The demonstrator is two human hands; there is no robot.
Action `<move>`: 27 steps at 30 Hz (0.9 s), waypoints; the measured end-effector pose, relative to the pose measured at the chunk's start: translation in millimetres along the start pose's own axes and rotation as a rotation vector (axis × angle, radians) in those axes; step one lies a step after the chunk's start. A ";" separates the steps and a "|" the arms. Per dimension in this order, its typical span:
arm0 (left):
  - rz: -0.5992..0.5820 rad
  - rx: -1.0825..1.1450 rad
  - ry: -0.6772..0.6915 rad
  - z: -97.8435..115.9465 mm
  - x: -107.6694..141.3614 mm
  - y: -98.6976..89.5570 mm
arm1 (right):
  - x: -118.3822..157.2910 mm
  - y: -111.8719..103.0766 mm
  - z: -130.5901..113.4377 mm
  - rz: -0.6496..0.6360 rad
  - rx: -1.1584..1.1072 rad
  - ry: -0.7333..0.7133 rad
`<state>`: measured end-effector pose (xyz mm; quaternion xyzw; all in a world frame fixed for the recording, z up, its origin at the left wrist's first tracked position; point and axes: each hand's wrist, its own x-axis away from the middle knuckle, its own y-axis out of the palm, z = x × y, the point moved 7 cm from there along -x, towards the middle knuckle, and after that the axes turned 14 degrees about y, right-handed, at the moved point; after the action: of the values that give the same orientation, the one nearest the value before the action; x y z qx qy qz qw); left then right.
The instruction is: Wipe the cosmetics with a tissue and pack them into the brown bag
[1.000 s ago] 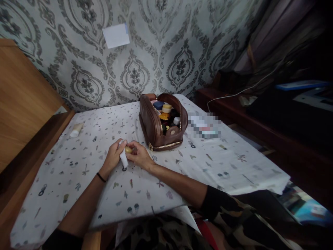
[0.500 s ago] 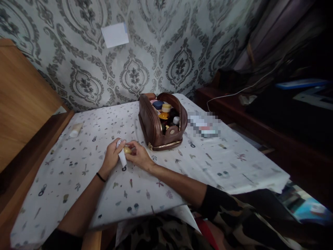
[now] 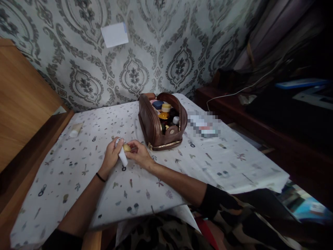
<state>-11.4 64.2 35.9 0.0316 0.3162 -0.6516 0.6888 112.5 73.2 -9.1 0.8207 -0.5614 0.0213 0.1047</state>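
Observation:
My left hand (image 3: 112,152) is closed around a white tube-like item (image 3: 122,158), which tilts down toward me over the cloth. In the fingers of my right hand (image 3: 140,154) is a small rounded yellowish item (image 3: 126,148), right beside the white one; its exact kind I cannot make out. Behind and to the right of my hands stands a brown leather toiletry bag (image 3: 153,128), unzipped. Inside it show an amber bottle with a cream cap (image 3: 165,113), a blue lid (image 3: 157,104) and a grey-white cap (image 3: 176,120).
A beige tube with a white cap (image 3: 76,131) lies at the left of the patterned tablecloth (image 3: 104,194). A blurred-out flat item (image 3: 204,125) lies right of the bag. Wooden furniture (image 3: 26,100) borders the left, and a patterned wall (image 3: 135,69) rises behind.
Both hands stay almost in place, with slight finger movement around the white and yellowish items. The bag and the beige tube have not moved.

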 end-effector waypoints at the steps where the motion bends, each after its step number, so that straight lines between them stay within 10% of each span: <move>1: -0.009 -0.001 0.006 0.7 0.0 0.9 | 0.1 -0.1 -0.6 0.002 -0.004 -0.003; 20: 0.192 0.397 -0.205 -21.9 5.2 -0.8 | 5.4 8.9 -11.4 -0.124 -0.120 -0.067; 27: 0.027 0.194 -0.145 -11.5 7.8 8.1 | 2.3 -7.6 -20.7 0.058 -0.123 -0.095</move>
<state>-9.0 63.8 20.0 0.0550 0.2007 -0.6705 0.7122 122.1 77.8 10.4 0.7963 -0.5893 -0.0489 0.1275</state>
